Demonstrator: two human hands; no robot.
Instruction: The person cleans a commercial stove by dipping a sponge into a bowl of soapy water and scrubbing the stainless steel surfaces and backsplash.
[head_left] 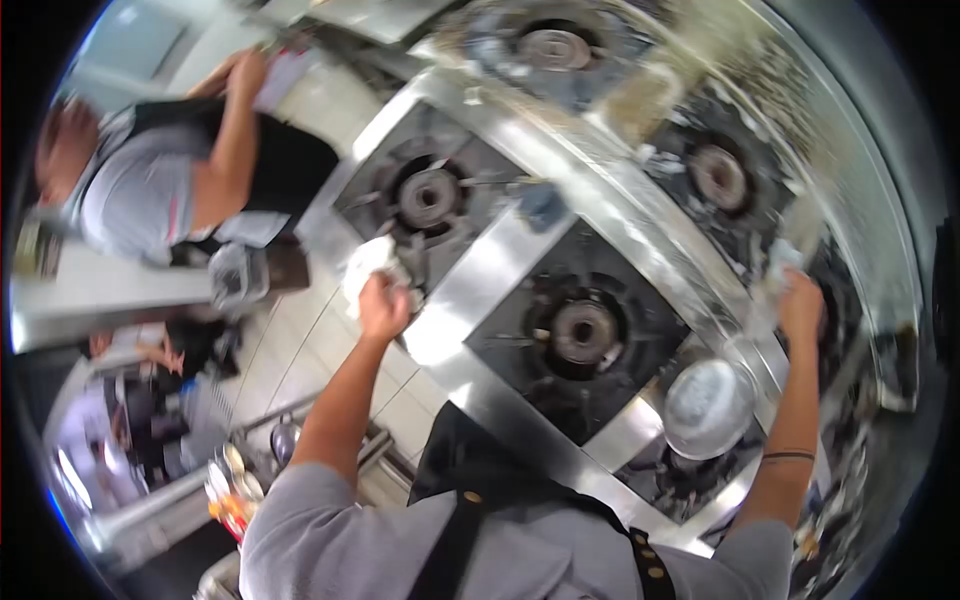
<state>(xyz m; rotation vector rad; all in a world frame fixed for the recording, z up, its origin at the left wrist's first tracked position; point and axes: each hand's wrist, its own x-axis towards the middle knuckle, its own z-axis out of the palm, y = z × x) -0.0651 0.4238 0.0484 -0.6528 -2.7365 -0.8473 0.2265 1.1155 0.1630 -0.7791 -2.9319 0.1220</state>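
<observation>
A crumpled white cloth (362,268) is bunched in my left hand (384,308), whose fingers are closed on it at the near left edge of the steel stove (470,375). My right hand (801,306) reaches over the back right of the stove. Its fingers are closed around a pale, blurred piece (783,260) that I cannot make out. Left of my right forearm, a round metal pan (708,408) with something whitish inside sits over a burner. Between my arms lies a black square burner plate (583,332) with a round burner in its middle.
Another burner (428,196) is beyond my left hand. Stained back burners (718,176) line the wall side. A co-worker in a grey shirt (150,190) stands at the left by a clear plastic container (238,275). Utensils (235,480) stand at lower left, beside the tiled floor (310,345).
</observation>
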